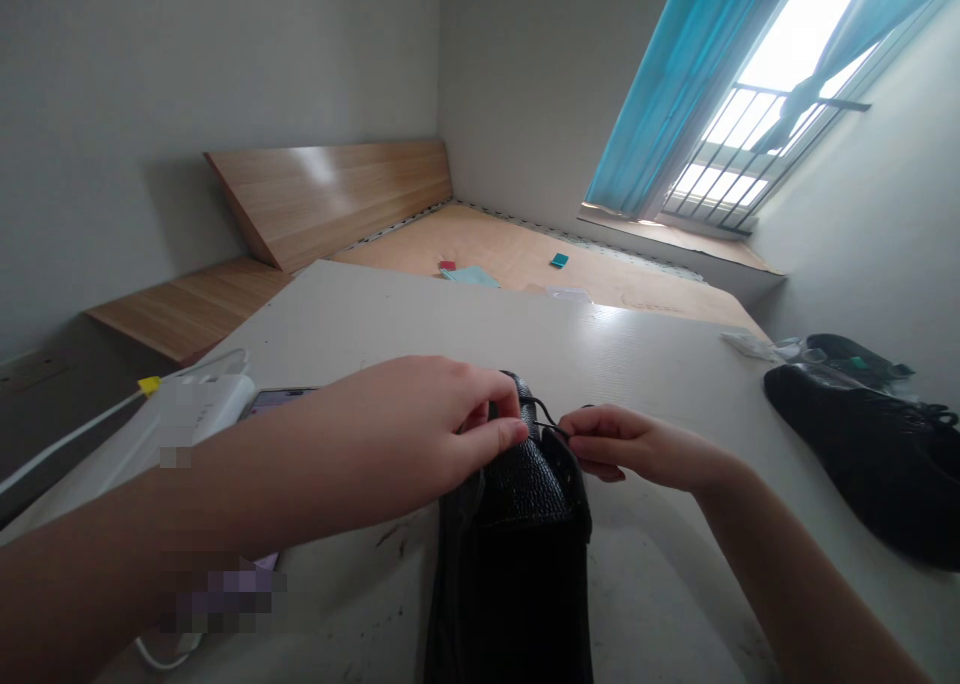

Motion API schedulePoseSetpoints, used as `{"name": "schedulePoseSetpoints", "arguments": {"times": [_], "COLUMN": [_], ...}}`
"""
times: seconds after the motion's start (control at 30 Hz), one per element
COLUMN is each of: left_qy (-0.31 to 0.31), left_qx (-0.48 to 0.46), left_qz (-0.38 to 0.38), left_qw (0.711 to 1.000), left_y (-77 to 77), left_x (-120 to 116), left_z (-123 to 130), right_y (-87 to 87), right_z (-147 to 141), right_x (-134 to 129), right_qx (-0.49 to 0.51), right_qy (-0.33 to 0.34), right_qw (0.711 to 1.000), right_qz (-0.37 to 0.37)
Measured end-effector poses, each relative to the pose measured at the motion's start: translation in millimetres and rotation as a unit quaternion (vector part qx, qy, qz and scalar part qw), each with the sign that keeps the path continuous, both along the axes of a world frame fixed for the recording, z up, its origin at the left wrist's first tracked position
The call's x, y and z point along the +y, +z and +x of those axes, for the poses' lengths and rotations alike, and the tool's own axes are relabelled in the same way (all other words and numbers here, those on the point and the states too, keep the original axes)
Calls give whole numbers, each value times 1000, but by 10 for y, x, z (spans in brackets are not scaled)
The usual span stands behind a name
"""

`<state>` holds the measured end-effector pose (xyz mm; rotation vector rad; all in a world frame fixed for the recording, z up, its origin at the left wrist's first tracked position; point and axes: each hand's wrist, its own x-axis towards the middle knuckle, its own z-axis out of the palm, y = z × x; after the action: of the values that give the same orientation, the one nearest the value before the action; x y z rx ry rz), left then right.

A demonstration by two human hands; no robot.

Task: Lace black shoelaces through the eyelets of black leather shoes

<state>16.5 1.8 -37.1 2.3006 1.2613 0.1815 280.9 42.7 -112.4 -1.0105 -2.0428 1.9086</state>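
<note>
Pinching the black lace (544,412) in your right hand's (637,449) grip, you had the black leather shoe (517,604) on the white surface (390,314), your left hand (442,404) against its tongue (525,484), seemingly to steady it, though what that grip clasped, if anything, could not be told.

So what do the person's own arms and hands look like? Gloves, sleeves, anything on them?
Both are bare. The left hand and right hand have no gloves, and I see no rings, though some fingers are hidden. No sleeve, watch or bracelet shows on the left forearm, partly blurred by pixel blocks, or the right forearm.
</note>
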Motion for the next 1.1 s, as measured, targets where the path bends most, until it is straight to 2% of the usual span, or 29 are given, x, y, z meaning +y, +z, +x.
{"name": "schedulePoseSetpoints", "arguments": {"times": [0.1, 0.33, 0.43, 0.6, 0.83, 1.1], "left_qy": [-47, -99, -78, -3, 5, 16], "left_qx": [-29, 15, -7, -38, -30, -21], "left_qz": [36, 81, 82, 69, 68, 70], "left_qw": [998, 992, 994, 997, 997, 997], "left_y": [-82, -208, -235, -299, -361, -351], "left_x": [-18, -25, 10, 46, 14, 19], "left_z": [53, 194, 225, 304, 334, 359], "right_y": [23, 7, 11, 15, -10, -79], "right_z": [27, 16, 16, 40, 46, -44], "right_x": [1, -2, 2, 24, 25, -22], "right_qx": [-4, -28, -36, -53, -57, -36], "right_qy": [1, -29, -40, -29, -9, -10], "right_qw": [1000, 999, 998, 997, 998, 999], "right_qz": [-1, 11, 22, 38, 36, 36]}}
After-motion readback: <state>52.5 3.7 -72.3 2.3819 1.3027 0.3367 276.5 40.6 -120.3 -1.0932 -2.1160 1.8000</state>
